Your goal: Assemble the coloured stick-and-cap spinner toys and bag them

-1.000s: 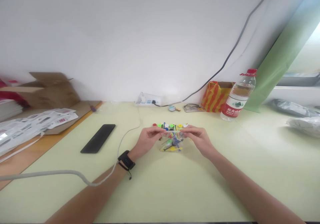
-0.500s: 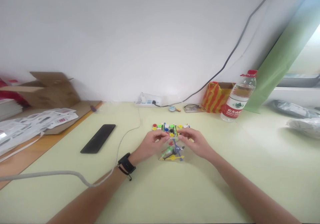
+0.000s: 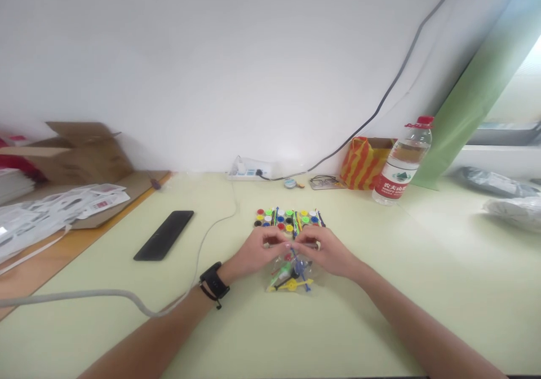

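A clear plastic bag (image 3: 291, 275) hangs below my fingers, holding several small coloured plastic pieces: yellow, blue, green, red and black. My left hand (image 3: 264, 249) pinches the bag's top edge from the left, thumb against fingers. From the other side my right hand (image 3: 323, 249) pinches the same edge, its fingertips close to those of the left. Just beyond both hands lie rows of round coloured discs (image 3: 289, 213) and bundles of thin coloured sticks (image 3: 295, 221); my fingers partly cover the nearest ones.
To the left lie a black phone (image 3: 164, 235) and a grey cable (image 3: 139, 303). A cardboard box (image 3: 93, 156) and white packets (image 3: 80, 207) occupy the far left. Along the wall stand a power strip (image 3: 249, 170), glasses (image 3: 324, 182), a striped bag (image 3: 359, 165) and a water bottle (image 3: 399, 168).
Both hands and the bag have come slightly nearer to me, and the fingertips have drawn together at the bag's top. More of the discs and sticks behind now show.
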The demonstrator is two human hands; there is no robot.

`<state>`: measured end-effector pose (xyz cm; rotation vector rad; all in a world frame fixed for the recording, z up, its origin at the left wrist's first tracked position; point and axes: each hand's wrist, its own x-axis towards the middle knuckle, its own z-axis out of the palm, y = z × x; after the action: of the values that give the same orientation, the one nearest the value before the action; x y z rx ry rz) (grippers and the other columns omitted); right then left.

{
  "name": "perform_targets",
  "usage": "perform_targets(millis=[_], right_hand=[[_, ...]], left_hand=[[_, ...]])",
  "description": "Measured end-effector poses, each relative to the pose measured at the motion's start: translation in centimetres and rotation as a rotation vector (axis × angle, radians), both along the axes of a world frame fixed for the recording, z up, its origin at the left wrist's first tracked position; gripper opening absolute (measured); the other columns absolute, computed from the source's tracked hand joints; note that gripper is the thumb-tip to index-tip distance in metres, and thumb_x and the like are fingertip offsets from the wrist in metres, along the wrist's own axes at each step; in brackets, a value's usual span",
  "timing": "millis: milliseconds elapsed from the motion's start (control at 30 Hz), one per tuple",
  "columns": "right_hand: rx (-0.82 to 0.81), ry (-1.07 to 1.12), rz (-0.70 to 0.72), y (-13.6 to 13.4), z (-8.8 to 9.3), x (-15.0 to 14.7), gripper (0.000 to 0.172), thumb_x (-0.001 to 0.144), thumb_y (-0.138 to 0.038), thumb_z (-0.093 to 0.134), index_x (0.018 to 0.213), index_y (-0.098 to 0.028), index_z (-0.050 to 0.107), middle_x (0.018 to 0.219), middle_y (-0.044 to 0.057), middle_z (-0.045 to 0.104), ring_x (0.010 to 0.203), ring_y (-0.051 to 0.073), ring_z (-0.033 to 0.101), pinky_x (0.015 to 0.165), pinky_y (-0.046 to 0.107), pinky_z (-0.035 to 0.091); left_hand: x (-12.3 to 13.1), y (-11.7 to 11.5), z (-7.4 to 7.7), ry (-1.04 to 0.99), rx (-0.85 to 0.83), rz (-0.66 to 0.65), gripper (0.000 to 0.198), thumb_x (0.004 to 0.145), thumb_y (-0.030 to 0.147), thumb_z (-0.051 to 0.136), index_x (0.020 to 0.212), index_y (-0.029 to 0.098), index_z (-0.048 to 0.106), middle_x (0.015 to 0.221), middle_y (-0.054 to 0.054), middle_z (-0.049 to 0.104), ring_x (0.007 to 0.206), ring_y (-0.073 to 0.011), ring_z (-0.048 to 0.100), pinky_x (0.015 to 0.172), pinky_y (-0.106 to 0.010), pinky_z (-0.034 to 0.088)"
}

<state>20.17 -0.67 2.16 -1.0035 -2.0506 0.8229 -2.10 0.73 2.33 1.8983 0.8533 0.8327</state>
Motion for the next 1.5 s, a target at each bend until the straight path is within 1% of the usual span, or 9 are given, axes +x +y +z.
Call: perform_targets(millis=[433, 633, 733, 867, 1033, 1200, 1267, 1367, 1500], right_hand=[[-0.227, -0.172, 0.315, -0.1, 2.5, 2.8, 0.040, 0.093, -0.047, 0.063, 0.065, -0.019, 0.058, 0.053, -0.006, 0.039, 0.050, 0.009, 0.030, 0.046, 0.023, 0.024], [-0.354, -0.207, 0.414, -1.6, 4.1, 3.2, 0.034, 0.094, -0.043, 0.062, 0.069, -0.019, 0.063, 0.054, -0.006, 0.039, 0.050, 0.010, 0.032, 0.047, 0.024, 0.025], [-0.355, -0.263, 0.369, -2.6, 5.0, 3.7, 0.030, 0.094, -0.039, 0.061, 0.073, -0.020, 0.067, 0.055, -0.005, 0.039, 0.051, 0.010, 0.032, 0.048, 0.025, 0.025], [-0.298, -0.350, 0.258, -3.5, 6.3, 6.4, 0.021, 0.092, -0.040, 0.066, 0.092, -0.022, 0.076, 0.056, -0.005, 0.040, 0.051, 0.010, 0.030, 0.047, 0.026, 0.022], [-0.099, -0.445, -0.131, -2.2, 7.5, 12.7, 0.035, 0.093, -0.053, 0.061, 0.088, -0.021, 0.076, 0.056, -0.005, 0.032, 0.051, 0.011, 0.029, 0.049, 0.026, 0.024], [0.518, -0.562, -0.704, 2.9, 4.0, 16.3, 0.032, 0.098, -0.045, 0.053, 0.093, -0.021, 0.074, 0.056, 0.000, 0.053, 0.053, 0.015, 0.046, 0.057, 0.028, 0.032], [0.698, -0.710, -0.689, 4.9, 1.3, 16.6, 0.032, 0.101, -0.032, 0.046, 0.090, -0.019, 0.073, 0.069, 0.006, 0.068, 0.065, 0.019, 0.058, 0.062, 0.030, 0.034], [0.708, -0.962, -0.480, 6.7, -2.6, 16.4, 0.032, 0.098, -0.013, 0.040, 0.093, -0.016, 0.072, 0.083, 0.012, 0.074, 0.075, 0.021, 0.064, 0.065, 0.030, 0.035], [0.669, -1.003, -0.449, 7.2, -5.1, 16.3, 0.030, 0.099, -0.020, 0.044, 0.088, -0.017, 0.071, 0.077, 0.012, 0.074, 0.072, 0.022, 0.065, 0.063, 0.030, 0.034]], left_hand=[[-0.4, -0.1, -0.3, 0.018, -0.304, -0.195, 0.036, 0.074, 0.050, 0.082, 0.074, 0.015, 0.075, 0.059, 0.000, 0.058, 0.052, -0.0096, 0.040, 0.048, -0.024, 0.027], [0.2, -0.9, -0.3, 0.078, -0.375, -0.254, 0.049, 0.069, 0.056, 0.084, 0.059, 0.016, 0.057, 0.053, 0.005, 0.045, 0.049, -0.0072, 0.029, 0.045, -0.024, 0.019], [0.5, -1.3, -0.5, 0.107, -0.337, -0.325, 0.056, 0.078, 0.059, 0.076, 0.055, 0.017, 0.048, 0.051, 0.006, 0.036, 0.048, -0.0072, 0.025, 0.045, -0.025, 0.017], [0.8, -1.7, -0.9, 0.092, -0.243, -0.282, 0.060, 0.095, 0.062, 0.051, 0.057, 0.016, 0.053, 0.052, 0.002, 0.047, 0.048, -0.0084, 0.035, 0.047, -0.024, 0.026], [1.2, -2.4, -1.1, 0.135, -0.234, -0.197, 0.062, 0.101, 0.059, 0.040, 0.066, 0.013, 0.064, 0.056, -0.001, 0.054, 0.051, -0.0095, 0.045, 0.052, -0.022, 0.036], [1.5, -2.6, -0.9, 0.154, -0.250, -0.197, 0.059, 0.101, 0.057, 0.044, 0.068, 0.013, 0.065, 0.057, -0.001, 0.054, 0.051, -0.0094, 0.044, 0.052, -0.022, 0.035], [1.4, -2.6, -0.9, 0.148, -0.250, -0.192, 0.058, 0.101, 0.057, 0.044, 0.068, 0.013, 0.065, 0.057, -0.001, 0.054, 0.051, -0.0093, 0.044, 0.052, -0.022, 0.036], [1.2, -2.6, -0.9, 0.145, -0.234, -0.190, 0.058, 0.101, 0.055, 0.044, 0.068, 0.013, 0.065, 0.057, 0.000, 0.054, 0.051, -0.0091, 0.044, 0.052, -0.022, 0.035], [1.0, -2.8, -1.1, 0.153, -0.180, -0.178, 0.056, 0.102, 0.052, 0.044, 0.068, 0.013, 0.065, 0.056, 0.000, 0.054, 0.050, -0.0088, 0.043, 0.051, -0.022, 0.034]])
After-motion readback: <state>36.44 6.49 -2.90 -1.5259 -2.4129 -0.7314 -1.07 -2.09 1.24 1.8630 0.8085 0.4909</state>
